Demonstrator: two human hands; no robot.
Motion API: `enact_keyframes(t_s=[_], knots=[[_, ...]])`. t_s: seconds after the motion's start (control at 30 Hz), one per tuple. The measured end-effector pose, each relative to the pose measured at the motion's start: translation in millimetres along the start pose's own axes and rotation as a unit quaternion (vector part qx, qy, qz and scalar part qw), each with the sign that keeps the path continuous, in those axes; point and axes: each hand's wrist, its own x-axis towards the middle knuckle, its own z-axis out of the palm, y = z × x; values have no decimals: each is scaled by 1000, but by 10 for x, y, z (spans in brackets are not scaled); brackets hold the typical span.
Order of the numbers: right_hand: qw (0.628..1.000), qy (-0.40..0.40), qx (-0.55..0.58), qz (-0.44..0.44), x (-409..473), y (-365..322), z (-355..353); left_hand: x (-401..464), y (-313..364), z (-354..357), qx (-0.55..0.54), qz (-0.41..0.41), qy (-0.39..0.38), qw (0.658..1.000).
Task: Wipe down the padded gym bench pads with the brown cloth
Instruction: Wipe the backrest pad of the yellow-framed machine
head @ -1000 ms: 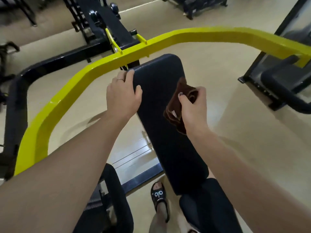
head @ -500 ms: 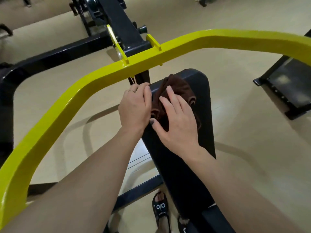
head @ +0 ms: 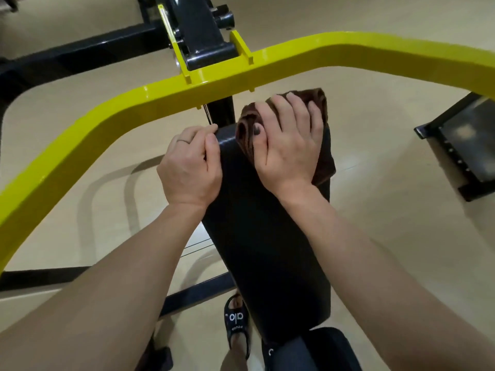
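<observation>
while the left hand point(head: 191, 167) grips the back pad point(head: 265, 236) edge, the flat-fingered right hand point(head: 289, 145) presses the brown cloth point(head: 322, 156) at its top; wiping looks barely begun.

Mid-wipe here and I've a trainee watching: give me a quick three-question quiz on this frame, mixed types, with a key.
1. True or false: the right hand presses the cloth flat with straight fingers.
2. Which part of the pad is the cloth on? A) the top end, by the yellow bar B) the middle C) the bottom end
3. Fill in: the left hand grips the pad's ____ edge.

Key:
1. True
2. A
3. Left
</observation>
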Motion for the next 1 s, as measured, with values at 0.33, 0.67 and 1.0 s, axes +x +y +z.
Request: enact_keyframes(t_s=[0.33,0.67,1.0], knots=[[997,21,69,-19,-178,-518,89,-22,-14,48,55,2,20,998],[997,52,34,49,4,269,7,-10,-9,0,5,12,12,1000],[995,22,86,-42,-252,-382,54,17,-97,12,-53,18,-6,998]])
